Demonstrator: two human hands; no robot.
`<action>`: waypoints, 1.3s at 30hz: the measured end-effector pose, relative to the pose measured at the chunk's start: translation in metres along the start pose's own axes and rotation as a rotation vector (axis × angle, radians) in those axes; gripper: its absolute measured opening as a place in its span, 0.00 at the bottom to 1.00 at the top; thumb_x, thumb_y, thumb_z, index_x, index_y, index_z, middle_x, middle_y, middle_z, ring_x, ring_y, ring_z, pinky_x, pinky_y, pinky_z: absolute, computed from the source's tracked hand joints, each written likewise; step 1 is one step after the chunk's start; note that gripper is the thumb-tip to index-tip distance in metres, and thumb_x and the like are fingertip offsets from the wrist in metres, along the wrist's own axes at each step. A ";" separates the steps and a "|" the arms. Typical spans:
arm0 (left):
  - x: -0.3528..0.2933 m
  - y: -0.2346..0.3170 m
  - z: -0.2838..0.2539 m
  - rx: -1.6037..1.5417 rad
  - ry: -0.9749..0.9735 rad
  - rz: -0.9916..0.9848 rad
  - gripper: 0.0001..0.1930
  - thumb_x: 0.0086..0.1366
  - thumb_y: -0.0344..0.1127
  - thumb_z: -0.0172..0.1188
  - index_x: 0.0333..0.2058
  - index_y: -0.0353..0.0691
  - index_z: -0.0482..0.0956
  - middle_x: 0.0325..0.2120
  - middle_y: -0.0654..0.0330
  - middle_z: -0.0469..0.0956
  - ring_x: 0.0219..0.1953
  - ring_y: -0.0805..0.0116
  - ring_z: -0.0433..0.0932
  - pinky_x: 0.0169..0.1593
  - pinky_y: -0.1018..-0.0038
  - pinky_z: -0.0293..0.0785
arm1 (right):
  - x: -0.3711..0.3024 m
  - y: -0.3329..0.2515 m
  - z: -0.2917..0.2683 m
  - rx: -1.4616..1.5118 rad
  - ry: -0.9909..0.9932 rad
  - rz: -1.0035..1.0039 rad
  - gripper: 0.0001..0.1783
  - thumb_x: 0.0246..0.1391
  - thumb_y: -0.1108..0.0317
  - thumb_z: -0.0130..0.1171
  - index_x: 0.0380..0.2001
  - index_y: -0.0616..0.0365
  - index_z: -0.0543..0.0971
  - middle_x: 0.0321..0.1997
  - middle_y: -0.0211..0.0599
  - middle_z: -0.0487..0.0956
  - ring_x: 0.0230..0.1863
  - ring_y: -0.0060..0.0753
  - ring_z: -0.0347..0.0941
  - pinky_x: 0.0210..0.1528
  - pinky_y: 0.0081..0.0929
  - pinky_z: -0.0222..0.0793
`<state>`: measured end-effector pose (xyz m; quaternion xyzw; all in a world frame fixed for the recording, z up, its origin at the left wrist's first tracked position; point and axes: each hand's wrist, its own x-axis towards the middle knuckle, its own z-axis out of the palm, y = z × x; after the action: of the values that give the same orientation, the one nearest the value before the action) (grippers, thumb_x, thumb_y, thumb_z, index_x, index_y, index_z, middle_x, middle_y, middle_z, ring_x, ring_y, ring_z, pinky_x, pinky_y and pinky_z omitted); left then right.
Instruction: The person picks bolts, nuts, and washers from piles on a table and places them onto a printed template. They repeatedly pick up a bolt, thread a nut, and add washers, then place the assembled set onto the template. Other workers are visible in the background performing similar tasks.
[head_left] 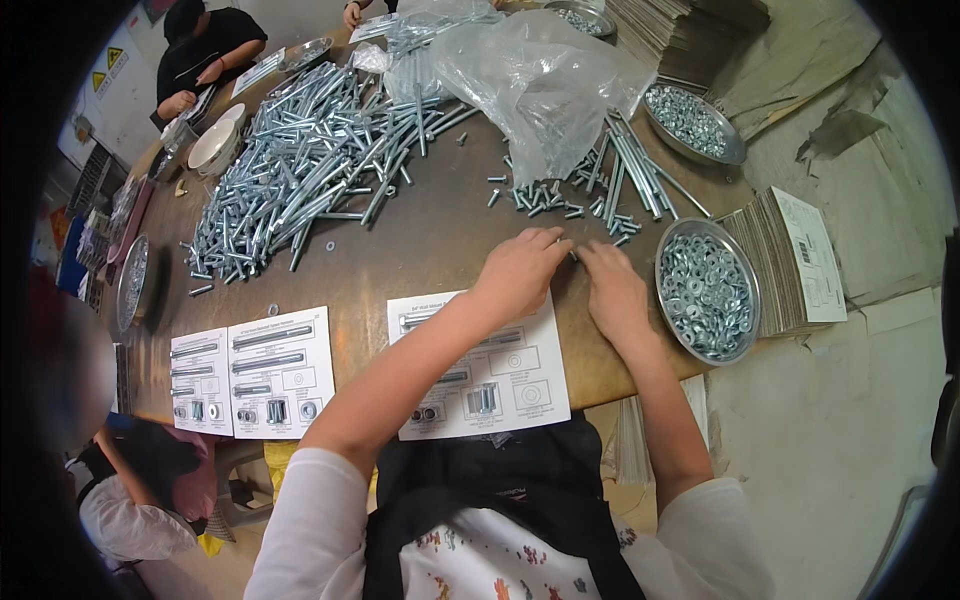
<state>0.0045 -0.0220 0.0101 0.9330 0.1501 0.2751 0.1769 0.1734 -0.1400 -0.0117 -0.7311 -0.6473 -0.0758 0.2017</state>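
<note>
Over the table, just in front of the short bolts [545,198], my left hand [522,268] and my right hand [612,287] nearly meet at the fingertips. The fingers of both are bent and drawn together; a small metal piece shows between them, too little of it to name. Below my left forearm lies a white printed card [530,415] with outlines of hardware. Long bolts, short bolts and nuts rest on it, partly hidden by the arm. Beside my right hand stands a metal bowl [708,290] full of washers and other small round hardware.
A large pile of bolts [300,165] covers the left middle. A clear plastic bag [545,80] lies at the back. Two filled cards [270,370] are at left. Stacked cards [785,260] and another hardware bowl [695,122] stand right. Other people [205,60] work around the table.
</note>
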 end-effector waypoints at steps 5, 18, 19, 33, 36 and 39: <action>0.031 -0.025 0.018 0.346 -0.209 0.115 0.10 0.52 0.27 0.60 0.35 0.43 0.81 0.36 0.61 0.79 0.45 0.60 0.76 0.45 0.65 0.74 | 0.005 -0.017 0.003 -0.041 0.054 0.002 0.08 0.56 0.69 0.55 0.37 0.53 0.80 0.40 0.35 0.77 0.47 0.44 0.73 0.46 0.40 0.73; -0.150 0.050 -0.106 -0.215 -0.056 -0.485 0.09 0.59 0.39 0.69 0.31 0.41 0.83 0.27 0.57 0.81 0.31 0.60 0.81 0.35 0.68 0.75 | -0.044 -0.141 -0.033 1.102 -0.241 0.356 0.05 0.52 0.74 0.67 0.31 0.64 0.84 0.27 0.32 0.82 0.27 0.18 0.77 0.32 0.19 0.72; -0.165 0.060 -0.104 -0.170 -0.053 -0.440 0.09 0.58 0.40 0.70 0.30 0.43 0.83 0.26 0.59 0.81 0.30 0.60 0.80 0.33 0.68 0.75 | -0.049 -0.149 -0.031 1.038 -0.193 0.261 0.05 0.51 0.73 0.68 0.31 0.62 0.84 0.27 0.33 0.82 0.28 0.21 0.77 0.32 0.21 0.72; -0.189 0.089 -0.073 0.017 0.025 -0.423 0.23 0.53 0.40 0.72 0.46 0.42 0.78 0.28 0.58 0.76 0.35 0.56 0.76 0.41 0.62 0.70 | -0.061 -0.145 -0.026 0.592 -0.326 -0.038 0.06 0.53 0.68 0.64 0.34 0.54 0.86 0.31 0.36 0.80 0.32 0.42 0.78 0.35 0.35 0.72; -0.189 0.087 -0.071 0.016 0.011 -0.406 0.22 0.53 0.40 0.71 0.46 0.42 0.79 0.28 0.59 0.76 0.36 0.56 0.76 0.41 0.62 0.70 | -0.062 -0.142 -0.026 0.620 -0.319 -0.059 0.06 0.53 0.69 0.64 0.34 0.54 0.86 0.29 0.36 0.80 0.32 0.42 0.78 0.35 0.35 0.72; -0.188 0.087 -0.071 0.022 -0.004 -0.413 0.21 0.53 0.39 0.71 0.46 0.41 0.80 0.29 0.59 0.77 0.36 0.56 0.76 0.41 0.62 0.70 | -0.062 -0.139 -0.025 0.655 -0.314 -0.064 0.05 0.53 0.70 0.64 0.33 0.55 0.86 0.29 0.36 0.80 0.32 0.42 0.78 0.34 0.34 0.72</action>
<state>-0.1706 -0.1532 0.0156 0.8847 0.3408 0.2296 0.2199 0.0323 -0.1957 0.0152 -0.6100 -0.6828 0.2426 0.3208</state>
